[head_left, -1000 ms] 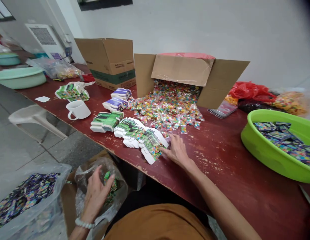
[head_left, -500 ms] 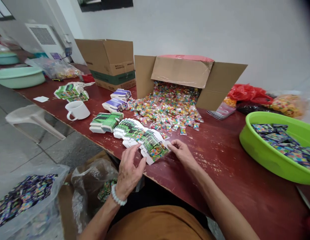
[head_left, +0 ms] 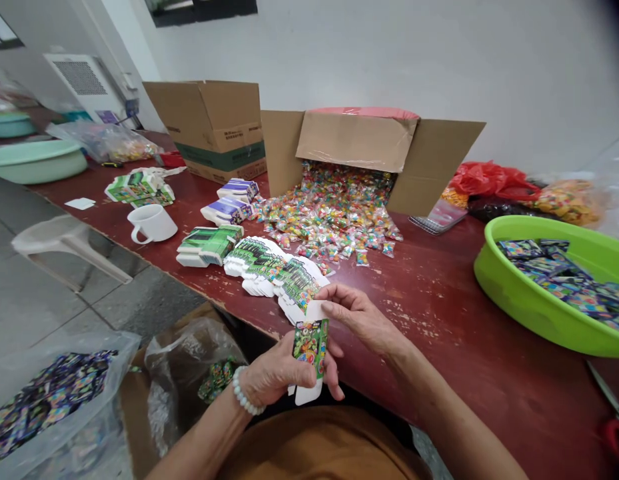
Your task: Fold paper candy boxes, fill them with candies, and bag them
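A small green printed candy box (head_left: 309, 341) with white end flaps is in my left hand (head_left: 288, 369), its thumb across the front and fingers behind. My right hand (head_left: 362, 317) pinches the box's upper white flap between thumb and fingers. Just beyond lies a fanned row of flat green cartons (head_left: 269, 267) on the red table. Behind the row, small clear candy packets (head_left: 334, 230) spill out of a cardboard box (head_left: 356, 140) lying on its side.
Left of the row are stacked green cartons (head_left: 209, 243), purple cartons (head_left: 229, 210) and a white mug (head_left: 153, 223). At right stands a lime-green basin (head_left: 534, 320) holding dark packets; scissors (head_left: 609, 393) lie near it. Below left is a plastic bag of packets (head_left: 49, 400).
A carton has come off the near end of the fanned row, opened into a box shape and moved toward my body. My left hand has closed on it; my right hand holds its top flap.
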Demonstrator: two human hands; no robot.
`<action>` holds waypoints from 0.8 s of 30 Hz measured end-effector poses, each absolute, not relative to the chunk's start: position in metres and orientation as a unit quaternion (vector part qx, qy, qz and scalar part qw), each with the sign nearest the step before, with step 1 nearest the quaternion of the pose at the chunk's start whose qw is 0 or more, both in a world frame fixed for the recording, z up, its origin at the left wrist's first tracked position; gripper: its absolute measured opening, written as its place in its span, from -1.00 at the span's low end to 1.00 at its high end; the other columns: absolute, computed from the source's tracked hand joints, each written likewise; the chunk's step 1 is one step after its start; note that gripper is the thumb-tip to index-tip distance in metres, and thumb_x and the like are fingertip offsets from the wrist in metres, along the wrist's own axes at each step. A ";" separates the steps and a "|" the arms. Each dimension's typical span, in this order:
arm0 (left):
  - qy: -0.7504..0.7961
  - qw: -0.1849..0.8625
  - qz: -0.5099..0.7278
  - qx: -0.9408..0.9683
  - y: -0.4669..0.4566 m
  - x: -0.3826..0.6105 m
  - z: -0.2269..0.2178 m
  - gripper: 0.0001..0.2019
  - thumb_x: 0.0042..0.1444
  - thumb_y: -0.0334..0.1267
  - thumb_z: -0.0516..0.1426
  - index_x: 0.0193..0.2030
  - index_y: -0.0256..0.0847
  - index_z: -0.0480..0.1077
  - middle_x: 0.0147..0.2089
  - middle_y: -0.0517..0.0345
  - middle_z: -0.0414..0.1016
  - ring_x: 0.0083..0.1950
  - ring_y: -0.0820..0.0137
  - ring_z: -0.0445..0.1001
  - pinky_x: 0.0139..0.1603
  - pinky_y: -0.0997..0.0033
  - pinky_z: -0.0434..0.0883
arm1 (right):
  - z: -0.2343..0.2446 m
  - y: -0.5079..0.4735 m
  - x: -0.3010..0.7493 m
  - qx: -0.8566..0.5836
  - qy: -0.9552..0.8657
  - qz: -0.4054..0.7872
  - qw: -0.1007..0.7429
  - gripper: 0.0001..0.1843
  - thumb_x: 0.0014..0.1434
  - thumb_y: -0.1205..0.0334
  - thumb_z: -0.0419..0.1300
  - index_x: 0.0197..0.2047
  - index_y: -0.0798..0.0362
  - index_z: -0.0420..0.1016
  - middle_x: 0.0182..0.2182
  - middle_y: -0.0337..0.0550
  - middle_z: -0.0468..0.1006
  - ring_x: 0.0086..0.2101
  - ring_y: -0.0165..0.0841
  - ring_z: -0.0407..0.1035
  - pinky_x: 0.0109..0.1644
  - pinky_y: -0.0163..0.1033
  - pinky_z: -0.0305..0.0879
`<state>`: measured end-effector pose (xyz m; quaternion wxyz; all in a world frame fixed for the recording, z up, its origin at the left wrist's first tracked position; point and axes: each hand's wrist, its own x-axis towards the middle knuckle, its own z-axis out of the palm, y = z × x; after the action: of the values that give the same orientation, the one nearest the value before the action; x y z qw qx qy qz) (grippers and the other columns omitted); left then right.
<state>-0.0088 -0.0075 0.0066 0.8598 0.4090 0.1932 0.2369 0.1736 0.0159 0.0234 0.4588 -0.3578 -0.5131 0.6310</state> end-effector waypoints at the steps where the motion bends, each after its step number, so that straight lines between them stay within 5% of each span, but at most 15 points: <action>1: 0.194 0.861 0.237 0.407 -0.008 -0.009 0.008 -0.38 -0.30 0.00 0.42 -0.11 -0.32 0.45 -0.36 0.02 0.54 -0.30 0.19 0.57 -0.14 0.23 0.41 | 0.023 0.015 0.173 -0.362 -0.508 0.628 0.465 -0.71 0.07 0.00 0.32 -0.21 -0.01 0.50 -0.33 -0.24 0.47 -0.33 -0.43 0.34 -0.18 -0.29 0.26; 5: 0.199 0.863 0.233 0.402 -0.011 -0.011 0.015 -0.36 -0.34 -0.06 0.45 -0.10 -0.30 0.44 -0.32 0.00 0.57 -0.23 0.15 0.58 -0.08 0.16 0.41 | 0.021 0.013 0.172 -0.361 -0.495 0.625 0.484 -0.72 0.10 0.01 0.31 -0.16 -0.03 0.50 -0.27 -0.24 0.49 -0.30 -0.44 0.34 -0.16 -0.31 0.27; 9: 0.242 0.830 0.268 0.425 -0.014 -0.010 0.023 -0.51 -0.25 -0.04 0.41 -0.23 -0.31 0.45 -0.46 0.09 0.55 -0.39 0.25 0.58 -0.06 0.20 0.38 | 0.022 0.010 0.174 -0.337 -0.486 0.641 0.490 -0.70 0.13 0.02 0.28 -0.13 -0.01 0.49 -0.32 -0.26 0.49 -0.32 -0.46 0.35 -0.15 -0.32 0.28; 12: 0.282 0.797 0.287 0.450 -0.014 -0.006 0.024 -0.65 -0.14 -0.11 0.37 -0.32 -0.31 0.43 -0.51 0.11 0.53 -0.47 0.32 0.55 -0.21 0.30 0.41 | 0.026 0.004 0.172 -0.317 -0.484 0.656 0.485 -0.63 0.06 0.02 0.34 -0.10 0.00 0.46 -0.29 -0.23 0.49 -0.33 -0.46 0.39 -0.16 -0.31 0.32; 15: 0.322 0.759 0.318 0.467 -0.013 0.000 0.020 -0.72 -0.03 -0.13 0.31 -0.33 -0.32 0.43 -0.53 0.12 0.50 -0.53 0.38 0.48 -0.38 0.37 0.40 | 0.029 -0.005 0.167 -0.318 -0.487 0.690 0.431 -0.57 0.02 0.02 0.36 -0.10 0.01 0.41 -0.32 -0.22 0.51 -0.52 -0.48 0.37 -0.41 -0.32 0.32; 17: 0.345 0.733 0.343 0.475 -0.012 0.003 0.016 -0.70 -0.02 -0.12 0.30 -0.26 -0.32 0.45 -0.47 0.11 0.52 -0.45 0.37 0.49 -0.34 0.37 0.42 | 0.028 -0.009 0.163 -0.353 -0.498 0.676 0.413 -0.64 0.06 0.02 0.32 -0.16 0.04 0.42 -0.41 -0.25 0.51 -0.60 -0.49 0.32 -0.50 -0.34 0.25; 21: 0.371 0.671 0.374 0.521 -0.010 -0.001 0.014 -0.60 0.01 -0.16 0.29 -0.03 -0.26 0.43 -0.07 0.03 0.54 -0.04 0.29 0.46 0.00 0.38 0.38 | 0.021 -0.007 0.165 -0.415 -0.551 0.556 0.463 -0.74 0.11 0.07 0.28 -0.24 0.09 0.51 -0.36 -0.20 0.53 -0.39 -0.41 0.39 -0.25 -0.29 0.31; 24: 0.378 0.665 0.418 0.491 -0.014 -0.005 0.017 -0.56 0.09 -0.16 0.23 0.10 -0.19 0.28 -0.01 0.03 0.52 -0.06 0.31 0.49 -0.02 0.33 0.42 | 0.016 -0.004 0.168 -0.403 -0.538 0.567 0.476 -0.76 0.14 0.10 0.26 -0.18 0.07 0.50 -0.29 -0.18 0.53 -0.28 -0.37 0.39 -0.13 -0.24 0.31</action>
<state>-0.0045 -0.0142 0.0165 0.6645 0.4906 0.3781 0.4181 0.1680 -0.0040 0.0161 0.4760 -0.4027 -0.5381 0.5672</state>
